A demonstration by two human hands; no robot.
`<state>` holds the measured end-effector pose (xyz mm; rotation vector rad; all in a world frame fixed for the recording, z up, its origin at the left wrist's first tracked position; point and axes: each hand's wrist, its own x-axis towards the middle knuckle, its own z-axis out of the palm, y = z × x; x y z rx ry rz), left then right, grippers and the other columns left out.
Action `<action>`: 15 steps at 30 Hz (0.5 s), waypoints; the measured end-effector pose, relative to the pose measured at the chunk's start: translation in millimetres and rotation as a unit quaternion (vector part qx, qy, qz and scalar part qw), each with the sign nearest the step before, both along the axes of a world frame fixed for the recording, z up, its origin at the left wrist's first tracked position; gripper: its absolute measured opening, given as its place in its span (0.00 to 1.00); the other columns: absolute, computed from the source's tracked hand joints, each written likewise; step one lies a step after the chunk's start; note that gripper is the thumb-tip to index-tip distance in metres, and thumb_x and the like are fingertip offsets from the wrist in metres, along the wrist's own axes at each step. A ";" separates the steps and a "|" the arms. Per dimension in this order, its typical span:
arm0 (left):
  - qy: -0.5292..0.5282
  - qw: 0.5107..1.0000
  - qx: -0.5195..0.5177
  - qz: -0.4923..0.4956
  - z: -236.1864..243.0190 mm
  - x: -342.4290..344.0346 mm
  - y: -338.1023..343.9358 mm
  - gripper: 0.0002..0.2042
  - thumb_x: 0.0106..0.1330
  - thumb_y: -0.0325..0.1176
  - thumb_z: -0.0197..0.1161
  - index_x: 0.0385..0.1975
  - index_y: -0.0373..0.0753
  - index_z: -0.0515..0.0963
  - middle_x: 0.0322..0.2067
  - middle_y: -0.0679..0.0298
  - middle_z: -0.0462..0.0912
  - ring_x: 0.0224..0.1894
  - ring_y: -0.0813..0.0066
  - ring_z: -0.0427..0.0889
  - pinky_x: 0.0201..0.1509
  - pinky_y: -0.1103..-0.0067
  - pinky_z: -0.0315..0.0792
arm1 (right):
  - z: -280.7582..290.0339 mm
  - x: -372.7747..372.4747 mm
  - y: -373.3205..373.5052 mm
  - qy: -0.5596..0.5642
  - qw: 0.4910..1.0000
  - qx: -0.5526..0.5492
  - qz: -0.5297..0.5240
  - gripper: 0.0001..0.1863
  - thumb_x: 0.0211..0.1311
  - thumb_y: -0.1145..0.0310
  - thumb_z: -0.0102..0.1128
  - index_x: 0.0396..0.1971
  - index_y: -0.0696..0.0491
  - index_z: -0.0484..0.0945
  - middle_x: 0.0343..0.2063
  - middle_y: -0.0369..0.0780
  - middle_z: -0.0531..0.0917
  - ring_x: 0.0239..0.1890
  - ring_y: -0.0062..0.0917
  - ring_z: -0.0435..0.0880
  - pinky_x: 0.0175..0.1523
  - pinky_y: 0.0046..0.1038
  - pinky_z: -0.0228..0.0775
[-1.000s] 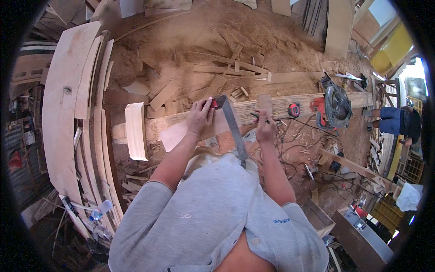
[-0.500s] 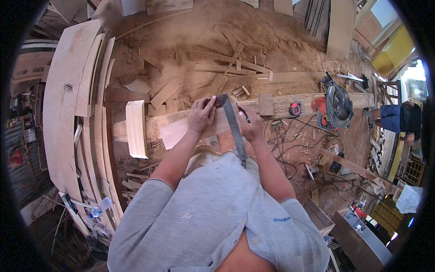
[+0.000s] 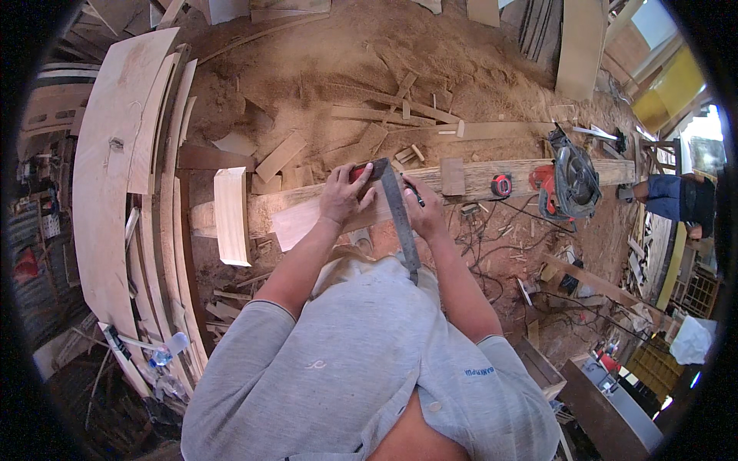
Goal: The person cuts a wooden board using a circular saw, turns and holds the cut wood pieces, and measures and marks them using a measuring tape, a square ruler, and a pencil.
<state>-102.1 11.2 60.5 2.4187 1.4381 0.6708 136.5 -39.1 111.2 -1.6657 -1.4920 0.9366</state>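
Note:
A carpenter's square [image 3: 401, 223] lies across a pale board [image 3: 296, 223], its long metal blade running back toward my shirt. My left hand [image 3: 344, 196] grips the square's dark reddish stock at the far end, fingers over it and thumb on the board side. Just right of the blade, my right hand [image 3: 427, 213] is closed round a slim black pen [image 3: 415, 192]. The pen's tip is too small to make out against the wood. Beneath the pale board runs a long, rough timber beam [image 3: 492, 170].
On the beam to the right lie a small wood block [image 3: 452, 177], a red tape measure [image 3: 501, 185] and a circular saw [image 3: 570, 180]. A short plank [image 3: 232, 219] crosses its left end. Cables [image 3: 484, 261] trail below. Another person [image 3: 676, 196] stands far right.
My left fingers have shifted slightly to the right along the stock, and the square has moved a touch with them. My right hand has barely moved.

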 end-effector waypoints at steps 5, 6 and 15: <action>-0.001 1.000 -0.005 -0.016 7.1 0.3 0.2 0.30 0.67 0.48 0.71 0.70 0.53 0.79 0.58 0.51 0.76 0.59 0.48 0.76 0.66 0.59 0.75 | 1.6 0.2 -1.1 0.016 1.000 0.009 0.002 0.21 0.75 0.63 0.55 0.59 0.59 0.83 0.55 0.54 0.87 0.60 0.48 0.86 0.67 0.42 0.76; -0.004 1.000 -0.007 -0.014 7.3 1.1 -0.1 0.30 0.67 0.47 0.71 0.70 0.53 0.79 0.58 0.51 0.76 0.59 0.48 0.76 0.66 0.59 0.75 | 2.2 0.5 -1.2 0.017 1.000 0.014 0.001 0.20 0.75 0.64 0.55 0.59 0.59 0.82 0.55 0.54 0.87 0.60 0.48 0.86 0.67 0.42 0.76; 0.013 1.000 -0.001 -0.005 5.1 3.3 -0.4 0.29 0.67 0.47 0.71 0.69 0.54 0.80 0.57 0.52 0.77 0.59 0.48 0.76 0.66 0.59 0.75 | 8.2 1.8 -1.8 -0.037 0.999 0.006 0.035 0.20 0.76 0.66 0.56 0.61 0.58 0.82 0.57 0.51 0.87 0.61 0.45 0.86 0.68 0.39 0.76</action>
